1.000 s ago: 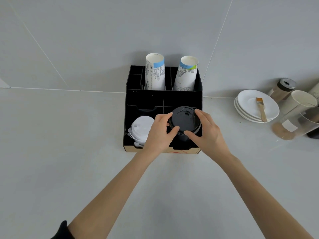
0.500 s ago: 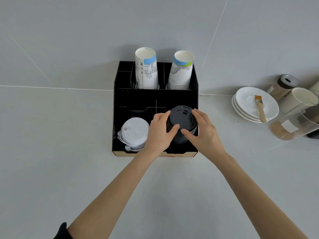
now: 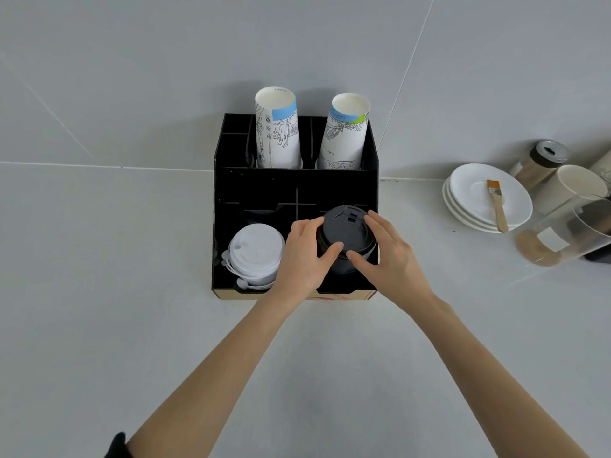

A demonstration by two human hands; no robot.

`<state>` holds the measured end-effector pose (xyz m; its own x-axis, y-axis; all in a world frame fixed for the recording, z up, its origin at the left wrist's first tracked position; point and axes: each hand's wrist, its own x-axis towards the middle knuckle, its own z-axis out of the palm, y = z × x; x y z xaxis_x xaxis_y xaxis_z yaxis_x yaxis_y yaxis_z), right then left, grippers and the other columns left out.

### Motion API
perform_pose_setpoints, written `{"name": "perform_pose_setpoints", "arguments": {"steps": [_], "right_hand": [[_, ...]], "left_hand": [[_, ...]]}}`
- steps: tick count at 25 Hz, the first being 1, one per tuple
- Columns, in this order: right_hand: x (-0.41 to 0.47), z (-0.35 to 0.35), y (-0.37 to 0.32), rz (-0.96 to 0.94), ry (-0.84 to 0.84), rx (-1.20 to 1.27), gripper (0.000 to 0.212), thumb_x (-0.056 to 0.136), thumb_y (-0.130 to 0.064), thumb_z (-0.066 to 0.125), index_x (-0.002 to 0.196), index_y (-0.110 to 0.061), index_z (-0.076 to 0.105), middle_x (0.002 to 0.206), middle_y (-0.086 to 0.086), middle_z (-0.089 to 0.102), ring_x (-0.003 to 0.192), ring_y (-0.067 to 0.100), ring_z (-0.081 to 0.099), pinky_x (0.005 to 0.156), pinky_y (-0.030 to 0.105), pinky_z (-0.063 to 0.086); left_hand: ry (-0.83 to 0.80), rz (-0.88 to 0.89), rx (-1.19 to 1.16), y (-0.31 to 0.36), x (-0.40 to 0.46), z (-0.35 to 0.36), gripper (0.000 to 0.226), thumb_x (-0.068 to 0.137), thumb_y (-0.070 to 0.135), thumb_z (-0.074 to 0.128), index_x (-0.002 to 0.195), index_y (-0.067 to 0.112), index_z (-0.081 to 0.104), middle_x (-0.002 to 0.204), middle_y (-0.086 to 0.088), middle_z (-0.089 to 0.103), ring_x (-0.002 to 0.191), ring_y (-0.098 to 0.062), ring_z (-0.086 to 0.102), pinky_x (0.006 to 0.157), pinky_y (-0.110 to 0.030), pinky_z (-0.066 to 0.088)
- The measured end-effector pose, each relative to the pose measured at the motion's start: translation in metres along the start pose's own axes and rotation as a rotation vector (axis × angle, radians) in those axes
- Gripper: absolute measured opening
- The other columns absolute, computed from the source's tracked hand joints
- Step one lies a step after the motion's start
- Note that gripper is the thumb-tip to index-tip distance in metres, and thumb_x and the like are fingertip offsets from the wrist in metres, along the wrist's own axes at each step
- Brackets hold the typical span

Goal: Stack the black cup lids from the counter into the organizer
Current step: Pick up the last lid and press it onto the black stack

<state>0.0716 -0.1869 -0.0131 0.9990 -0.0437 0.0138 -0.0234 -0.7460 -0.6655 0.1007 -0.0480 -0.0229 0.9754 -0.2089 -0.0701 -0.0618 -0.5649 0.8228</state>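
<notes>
A stack of black cup lids (image 3: 344,233) stands in the front right compartment of the black organizer (image 3: 264,180) on the counter. My left hand (image 3: 302,256) grips the stack from its left side, thumb on the front. From the right, my right hand (image 3: 388,256) holds the same stack, fingers on its rim. The stack's lower part is hidden by my hands and the compartment wall. White lids (image 3: 256,251) fill the front left compartment.
Two stacks of printed paper cups (image 3: 277,130) stand in the organizer's back compartments. To the right are stacked white saucers (image 3: 476,193) with a small brush (image 3: 496,203), a glass jar (image 3: 542,160), a white cup (image 3: 575,186) and a clear container (image 3: 568,233).
Both hands have stayed on the black lid stack in the front right compartment. The stack sits slightly lower. The view has shifted a little.
</notes>
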Motion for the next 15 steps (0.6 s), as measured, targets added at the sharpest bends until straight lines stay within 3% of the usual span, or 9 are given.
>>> {"name": "perform_pose_setpoints", "arguments": {"steps": [4,7,12,15], "right_hand": [[0.000,0.003,0.004,0.013,0.003,0.042,0.061,0.083,-0.022,0.061,0.135,-0.012,0.030,0.149,0.004,0.029,0.135,0.019,0.031,0.105,0.023,0.026],[-0.002,0.006,0.007,0.027,0.007,0.081,0.061,0.083,-0.022,0.061,0.135,-0.014,0.030,0.150,0.001,0.028,0.134,0.018,0.032,0.103,0.021,0.026],[-0.001,0.002,0.003,0.007,-0.019,0.023,0.061,0.082,-0.024,0.062,0.134,-0.012,0.031,0.147,0.006,0.031,0.133,0.023,0.034,0.111,0.036,0.032],[0.003,-0.007,-0.001,-0.004,-0.065,-0.106,0.062,0.081,-0.030,0.062,0.132,-0.012,0.033,0.148,0.008,0.029,0.135,0.024,0.029,0.113,0.043,0.026]], "left_hand": [[-0.018,-0.009,-0.003,-0.001,0.002,-0.002,0.051,0.084,0.026,0.058,0.129,0.016,0.038,0.133,-0.010,0.039,0.119,-0.023,0.047,0.093,-0.025,0.036],[-0.027,-0.013,-0.011,-0.002,0.001,-0.004,0.051,0.083,0.027,0.059,0.129,0.016,0.038,0.133,-0.010,0.039,0.118,-0.023,0.048,0.091,-0.027,0.038],[-0.063,0.005,0.121,0.000,0.003,-0.011,0.055,0.083,0.034,0.059,0.129,0.015,0.038,0.134,-0.008,0.042,0.118,-0.023,0.048,0.092,-0.035,0.043],[-0.121,0.031,0.206,0.003,0.007,-0.019,0.057,0.084,0.035,0.056,0.132,0.013,0.034,0.139,-0.011,0.040,0.125,-0.026,0.042,0.101,-0.040,0.041]]}}
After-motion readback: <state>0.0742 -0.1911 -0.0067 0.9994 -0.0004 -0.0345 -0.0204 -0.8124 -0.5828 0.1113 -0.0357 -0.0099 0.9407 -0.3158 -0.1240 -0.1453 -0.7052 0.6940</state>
